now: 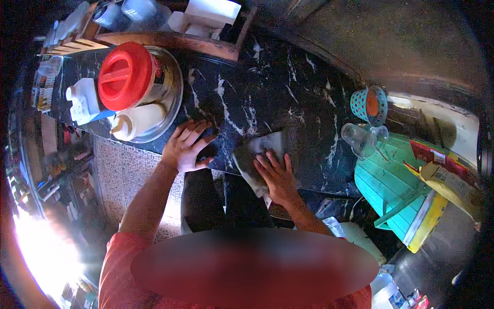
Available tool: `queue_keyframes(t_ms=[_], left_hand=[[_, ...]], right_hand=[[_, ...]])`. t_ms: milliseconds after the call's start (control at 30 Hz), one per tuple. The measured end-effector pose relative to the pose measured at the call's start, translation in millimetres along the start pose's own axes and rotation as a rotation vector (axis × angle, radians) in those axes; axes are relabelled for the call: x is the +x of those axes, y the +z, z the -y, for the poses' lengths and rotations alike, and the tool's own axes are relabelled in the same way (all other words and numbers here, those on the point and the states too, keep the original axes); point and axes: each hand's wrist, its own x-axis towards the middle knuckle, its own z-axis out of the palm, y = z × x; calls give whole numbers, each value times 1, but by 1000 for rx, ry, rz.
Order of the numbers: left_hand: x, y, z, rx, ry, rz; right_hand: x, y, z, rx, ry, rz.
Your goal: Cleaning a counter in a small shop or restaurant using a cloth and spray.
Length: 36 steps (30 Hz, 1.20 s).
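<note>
My left hand (189, 145) rests on the front edge of a black counter (266, 85) with white veining, fingers spread and nothing in them. To its right, my right hand (276, 175) holds a grey cloth (264, 145) pressed down under its fingers. The cloth looks blurred, and its near end hangs over the counter's edge. Beyond my left hand is a round metal tray (178, 92). On it are a jar with a red lid (120, 77) and a cream squeeze bottle (139, 120) lying on its side.
A white plastic bottle (84, 98) lies left of the tray. Along the back runs a wooden rack (173, 40) with containers and an open white box (212, 11). Clear plastic cups (357, 137) and a dotted blue cup (359, 104) are at the right, beside a turquoise wooden stool (389, 177).
</note>
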Motion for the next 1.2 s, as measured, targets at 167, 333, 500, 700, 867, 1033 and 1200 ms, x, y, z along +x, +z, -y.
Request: queue_keyframes(t_ms=[167,333,500,700,867,1033,1200], left_hand=[[0,0,3,-21,16,9],[-5,3,9,-65,25,-22],[-4,-1,11,-106,50,-66],[-4,-1,13,-125,73,-84],[-2,1,13,-101,72,-75],[0,1,11,-79,58,-43],[-2,2,7,-47,49,-14]], right_hand=[[-50,3,-16,185,256,11],[-82,23,-10,56,881,-227],[-20,57,-27,4,1521,-294],[112,28,-67,9,1414,-457],[207,-34,-49,-61,1193,-425],[192,-60,12,-55,662,-352],[101,-48,25,91,111,-149]])
